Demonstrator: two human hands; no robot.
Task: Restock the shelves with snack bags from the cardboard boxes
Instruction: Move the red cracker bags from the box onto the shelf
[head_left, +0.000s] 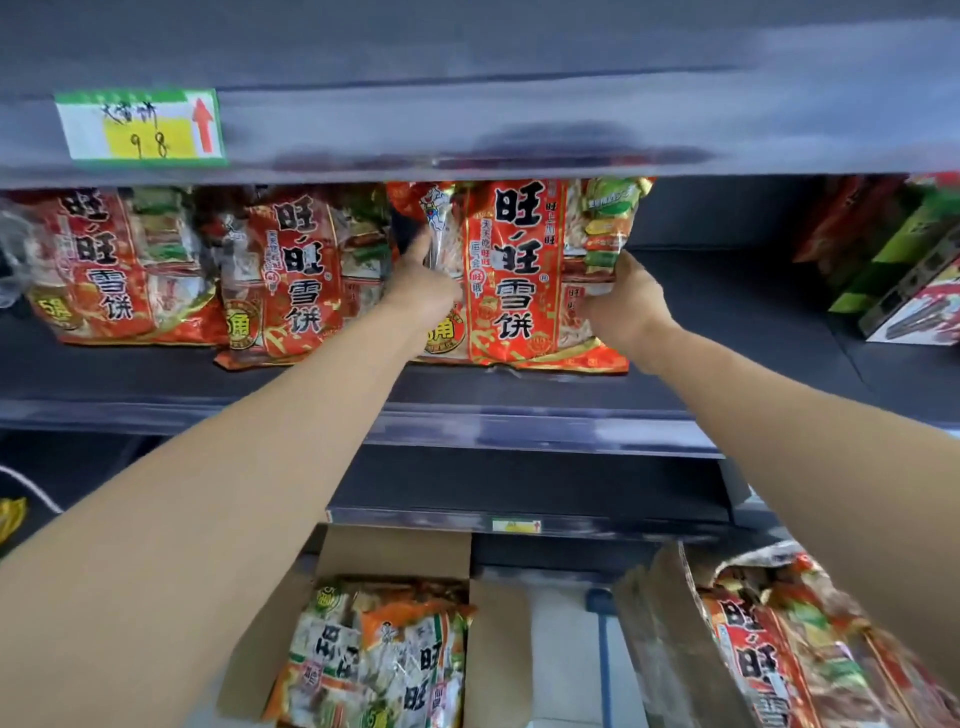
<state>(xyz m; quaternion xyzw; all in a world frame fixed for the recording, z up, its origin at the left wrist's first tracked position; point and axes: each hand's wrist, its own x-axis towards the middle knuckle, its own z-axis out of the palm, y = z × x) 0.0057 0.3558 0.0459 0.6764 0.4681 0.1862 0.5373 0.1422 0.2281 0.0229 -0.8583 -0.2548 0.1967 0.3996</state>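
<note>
A red snack bag (524, 280) stands upright on the dark shelf (519, 395), held from both sides. My left hand (423, 283) grips its left edge and my right hand (626, 306) grips its right edge. Two more red snack bags (285, 280) (109, 270) stand to its left on the same shelf. Below, an open cardboard box (395, 556) holds orange and green snack bags (374, 660). A second cardboard box (665, 639) at the lower right holds red snack bags (779, 649).
The shelf right of the held bag is bare up to green and red boxed goods (904, 260) at the far right. The upper shelf's edge carries a price label (140, 127). Lower shelves (519, 512) sit beneath. A yellow item (10, 517) shows at the left edge.
</note>
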